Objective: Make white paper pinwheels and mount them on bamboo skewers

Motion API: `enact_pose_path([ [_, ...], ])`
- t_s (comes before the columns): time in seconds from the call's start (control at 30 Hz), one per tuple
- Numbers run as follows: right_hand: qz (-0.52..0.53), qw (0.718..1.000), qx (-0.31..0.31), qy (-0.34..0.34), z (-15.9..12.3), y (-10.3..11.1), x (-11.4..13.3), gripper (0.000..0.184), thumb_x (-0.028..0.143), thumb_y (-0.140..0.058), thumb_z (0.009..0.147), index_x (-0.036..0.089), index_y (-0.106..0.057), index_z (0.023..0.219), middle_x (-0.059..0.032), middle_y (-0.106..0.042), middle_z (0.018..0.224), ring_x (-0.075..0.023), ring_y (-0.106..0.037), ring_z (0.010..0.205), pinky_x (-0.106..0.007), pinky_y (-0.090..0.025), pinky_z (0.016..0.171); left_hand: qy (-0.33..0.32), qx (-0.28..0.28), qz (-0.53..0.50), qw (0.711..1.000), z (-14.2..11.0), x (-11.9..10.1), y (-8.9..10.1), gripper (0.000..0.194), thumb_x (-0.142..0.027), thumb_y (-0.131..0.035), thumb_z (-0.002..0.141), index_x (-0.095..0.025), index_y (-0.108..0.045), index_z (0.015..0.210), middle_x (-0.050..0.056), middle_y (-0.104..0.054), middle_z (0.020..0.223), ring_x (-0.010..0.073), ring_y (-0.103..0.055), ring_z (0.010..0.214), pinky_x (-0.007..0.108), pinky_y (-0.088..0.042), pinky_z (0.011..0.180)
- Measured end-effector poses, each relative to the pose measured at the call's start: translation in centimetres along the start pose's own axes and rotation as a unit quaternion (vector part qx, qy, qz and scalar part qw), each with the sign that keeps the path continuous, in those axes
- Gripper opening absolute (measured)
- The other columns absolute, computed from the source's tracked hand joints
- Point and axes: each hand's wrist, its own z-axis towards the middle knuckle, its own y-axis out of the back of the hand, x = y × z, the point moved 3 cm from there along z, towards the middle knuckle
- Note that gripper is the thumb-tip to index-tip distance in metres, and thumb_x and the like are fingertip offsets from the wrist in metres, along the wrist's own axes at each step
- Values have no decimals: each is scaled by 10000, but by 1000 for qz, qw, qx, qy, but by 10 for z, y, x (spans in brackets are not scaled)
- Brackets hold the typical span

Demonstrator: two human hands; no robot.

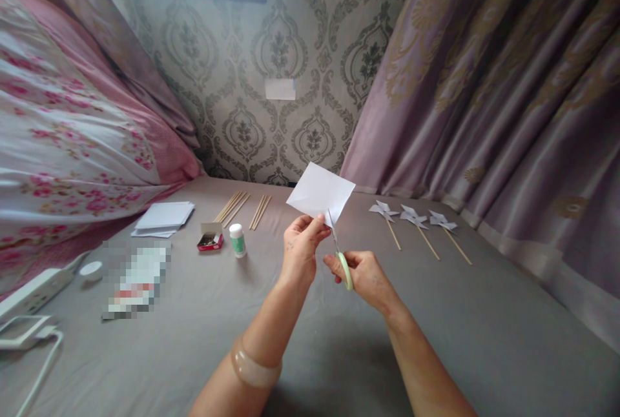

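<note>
A square sheet of white paper is pinched at its near corner by my left hand, held up above the grey cloth. My right hand grips a pair of scissors with pale green handles. The scissor blades point up and away, lying at the near right part of the sheet beside my left fingertips. Whether the blades have cut into the paper, I cannot tell. Over to the right lie three white paper pinwheels on wooden sticks.
Left of my hands stand a white glue bottle with a green label and a small red box of metal bits. Behind lie several wooden sticks. Further left are a stack of white paper, a blurred packet and a power strip.
</note>
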Motion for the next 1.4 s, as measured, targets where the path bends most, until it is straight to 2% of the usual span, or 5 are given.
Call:
enact_pose_path([
  [0.33, -31, 998, -46, -7, 2, 0, -4, 435, 530, -626, 714, 169, -526, 492, 19, -487, 467, -88, -388, 446, -241, -287, 455, -5, 12, 0, 1000, 0, 0, -1, 314, -296, -833, 514, -132, -579, 598, -7, -590, 592, 83, -559, 561, 212, -464, 595],
  [0.63, -40, 998, -53, -9, 3, 0, -5, 438, 528, -617, 723, 167, -540, 488, 8, -517, 467, -97, -413, 449, -242, -301, 462, -3, 14, 3, 1000, 0, -1, -1, 311, -299, -835, 516, -132, -585, 592, -5, -589, 582, 86, -562, 557, 210, -461, 584],
  [1.03, 3, 998, -69, 7, 1, 8, -1, 403, 496, -688, 681, 165, -541, 502, 29, -484, 464, -88, -376, 452, -241, -269, 451, 13, 66, 27, 997, -8, 7, -7, 286, -316, -810, 590, -128, -597, 625, 16, -617, 607, 81, -563, 561, 192, -443, 581],
  [1.4, -6, 996, -90, 20, 2, 7, -1, 450, 551, -644, 703, 166, -531, 498, 17, -499, 466, -93, -389, 450, -238, -273, 442, 14, 72, 12, 997, -8, 5, -8, 281, -287, -815, 582, -119, -596, 634, 3, -613, 599, 75, -564, 553, 181, -451, 580],
])
